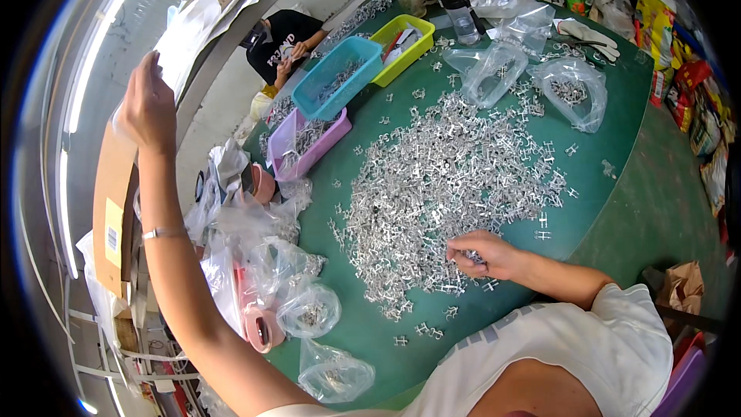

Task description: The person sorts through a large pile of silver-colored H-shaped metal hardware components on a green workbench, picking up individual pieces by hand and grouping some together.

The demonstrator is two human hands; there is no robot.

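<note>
My left hand (149,106) is raised at the far left, above a cardboard box (110,201), its fingers curled closed. White sheet-like material (194,40) hangs beside its fingertips, but whatever is in the grip is hidden. At the near right edge of a wide pile of small silvery metal clips (432,193), my right hand (485,253) has its fingers curled around a few clips. Stray clips (543,235) lie on the green table (602,201) around the pile.
Clear plastic bags (309,309) and pink tape-like rolls (261,328) crowd the left side. Purple (332,139), blue (309,93) and yellow (424,45) baskets stand beyond them. A bottle (461,23), opened bags (575,93) and gloves (590,37) sit far right. Another person (282,46) works across.
</note>
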